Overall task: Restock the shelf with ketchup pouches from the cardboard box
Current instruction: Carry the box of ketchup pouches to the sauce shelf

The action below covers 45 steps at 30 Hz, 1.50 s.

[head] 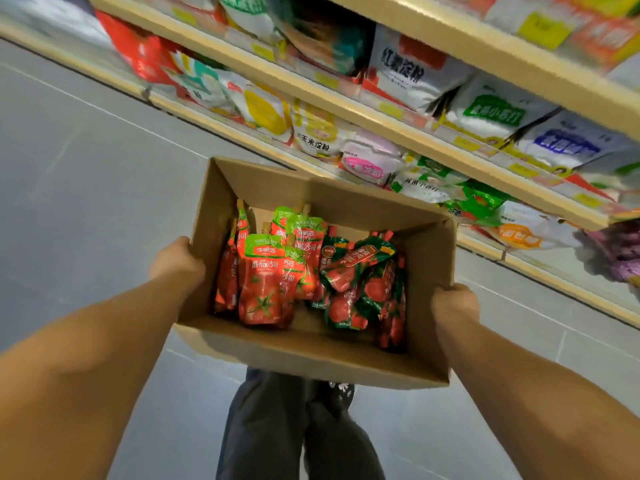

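Note:
I hold an open cardboard box (311, 355) in the air over my legs. My left hand (176, 261) grips its left wall and my right hand (455, 304) grips its right wall. Inside lie several ketchup pouches: red ones with light green tops (261, 282) on the left, red ones with dark green tops (360, 289) on the right. The shelf (346, 98) runs diagonally across the top and right, packed with bags.
White starch and flour bags fill the shelf tiers, with yellow price tags along the edges. Green and red pouches (474, 202) sit on a lower tier just beyond the box. Grey tiled floor (86, 168) spreads to the left and below. My dark trousers (298, 427) show under the box.

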Available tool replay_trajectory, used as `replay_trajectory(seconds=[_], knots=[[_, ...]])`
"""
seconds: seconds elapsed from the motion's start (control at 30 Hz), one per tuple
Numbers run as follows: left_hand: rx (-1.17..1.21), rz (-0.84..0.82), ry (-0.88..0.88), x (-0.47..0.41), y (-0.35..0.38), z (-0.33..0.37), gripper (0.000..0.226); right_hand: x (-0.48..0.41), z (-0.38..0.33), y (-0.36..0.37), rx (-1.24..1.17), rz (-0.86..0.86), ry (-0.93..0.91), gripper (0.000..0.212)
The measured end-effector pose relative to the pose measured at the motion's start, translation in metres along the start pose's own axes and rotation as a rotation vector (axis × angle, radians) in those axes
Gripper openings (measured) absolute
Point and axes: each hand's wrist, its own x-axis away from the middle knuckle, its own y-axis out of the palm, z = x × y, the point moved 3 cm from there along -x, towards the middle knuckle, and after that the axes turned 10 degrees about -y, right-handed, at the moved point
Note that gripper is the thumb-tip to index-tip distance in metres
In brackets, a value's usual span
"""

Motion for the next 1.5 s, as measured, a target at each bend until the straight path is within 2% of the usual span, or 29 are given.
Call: replay_trajectory(seconds=[0.37,0.53,0.73,0.97,1.13,1.27,1.5], knots=[[0.152,0.029,-0.190,0.039,-0.159,-0.155,0.024,0.144,-0.162,-0.013,0.173,-0.130,-0.368,0.023],[0.186,0.024,-0.249,0.026,-0.223,-0.211,0.028,0.204,-0.228,0.009,0.169,-0.148,-0.430,0.019],[0.251,0.066,-0.293,-0.006,-0.288,-0.269,0.027,0.258,-0.311,0.060,0.212,-0.191,-0.464,0.021],[0.312,0.078,-0.375,-0.066,-0.344,-0.326,0.026,0.299,-0.412,0.135,0.290,-0.209,-0.583,0.024],[0.335,0.078,-0.437,-0.118,-0.378,-0.360,0.017,0.321,-0.476,0.199,0.313,-0.252,-0.581,0.030],[0.368,0.087,-0.465,-0.159,-0.409,-0.382,0.012,0.346,-0.537,0.239,0.356,-0.261,-0.677,0.034],[0.375,0.053,-0.493,-0.241,-0.461,-0.426,0.019,0.394,-0.626,0.301,0.395,-0.254,-0.708,0.039]])
